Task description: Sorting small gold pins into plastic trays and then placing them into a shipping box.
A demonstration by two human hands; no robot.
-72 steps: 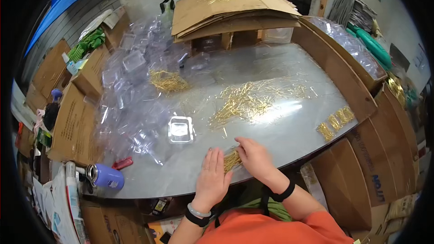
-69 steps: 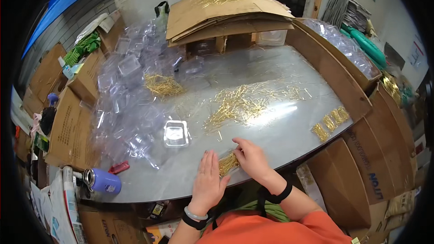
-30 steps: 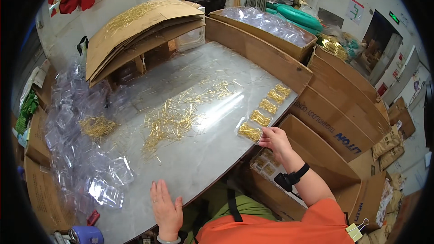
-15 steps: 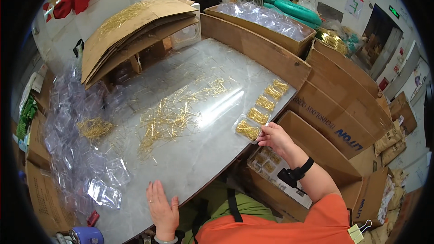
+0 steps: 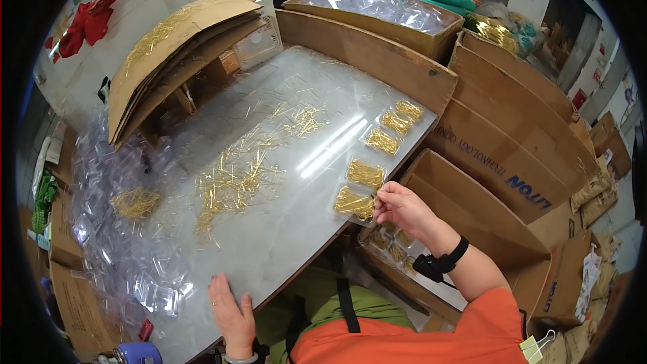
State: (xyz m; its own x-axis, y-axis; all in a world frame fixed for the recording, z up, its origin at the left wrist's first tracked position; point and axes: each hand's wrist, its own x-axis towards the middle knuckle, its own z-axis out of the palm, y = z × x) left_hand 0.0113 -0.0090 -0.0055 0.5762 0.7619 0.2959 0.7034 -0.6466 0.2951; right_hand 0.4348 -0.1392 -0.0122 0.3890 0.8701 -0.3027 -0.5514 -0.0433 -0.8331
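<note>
packet of gold pins (image 5: 355, 203) lies at the tabletop's (image 5: 283, 243) right edge, nearest in a row of packets, pinched at its corner by the right hand (image 5: 402, 207) fingers; best set flat in line, while the left hand (image 5: 232, 313) rests open-palmed.

Shiny gold pins on a glossy counter

We see glinting metal pins (image 5: 236, 178), clear plastic packets (image 5: 355, 203), a smooth reflective counter (image 5: 283, 243) and matt cardboard boxes (image 5: 512, 141).
</note>
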